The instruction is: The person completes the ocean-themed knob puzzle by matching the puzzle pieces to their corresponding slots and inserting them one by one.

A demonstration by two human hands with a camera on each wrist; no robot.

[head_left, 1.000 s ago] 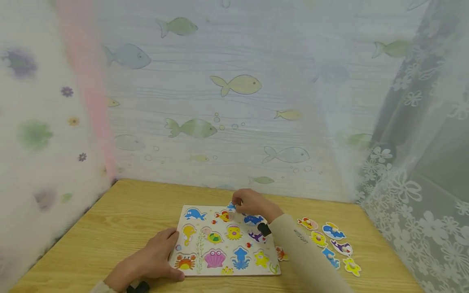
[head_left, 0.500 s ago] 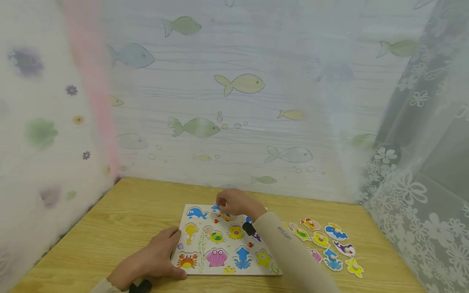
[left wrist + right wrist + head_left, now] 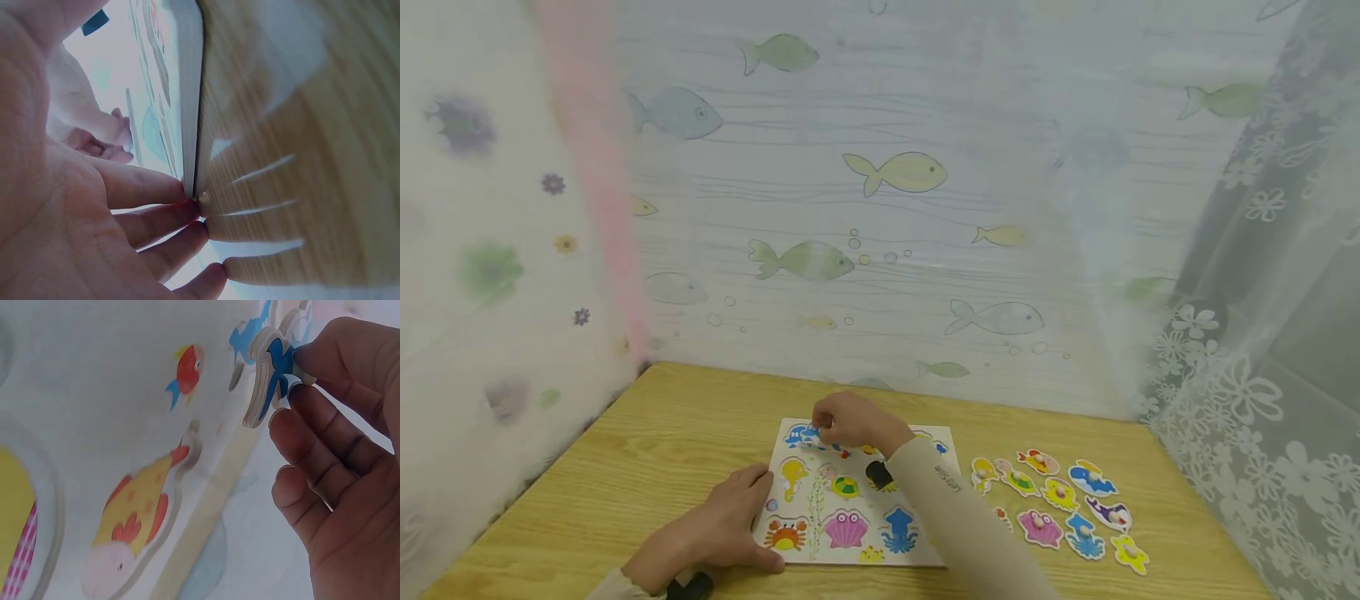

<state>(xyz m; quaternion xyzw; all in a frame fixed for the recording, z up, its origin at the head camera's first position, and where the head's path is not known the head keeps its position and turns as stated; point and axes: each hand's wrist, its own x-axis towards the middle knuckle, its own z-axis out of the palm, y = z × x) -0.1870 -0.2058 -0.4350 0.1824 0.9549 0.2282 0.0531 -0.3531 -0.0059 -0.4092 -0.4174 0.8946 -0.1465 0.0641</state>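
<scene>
Right hand (image 3: 859,419) pinching a blue animal piece (image 3: 279,357) over the puzzle board (image 3: 835,557), toward eleven o'clock.
Left hand (image 3: 722,521) — fingers extended, slightly apart — touches the board's edge near nine; loose sea-creature pieces (image 3: 1060,494) lie on the table (image 3: 662,433) at three.

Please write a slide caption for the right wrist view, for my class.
Right hand pinching a blue piece over a board printed with a red fish.

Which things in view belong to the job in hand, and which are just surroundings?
Job in hand:
puzzle board, left hand touching its edge
blue piece, held by the right hand
loose puzzle pieces

Just around it:
wooden table
fish-print backdrop
flowered netting
</scene>
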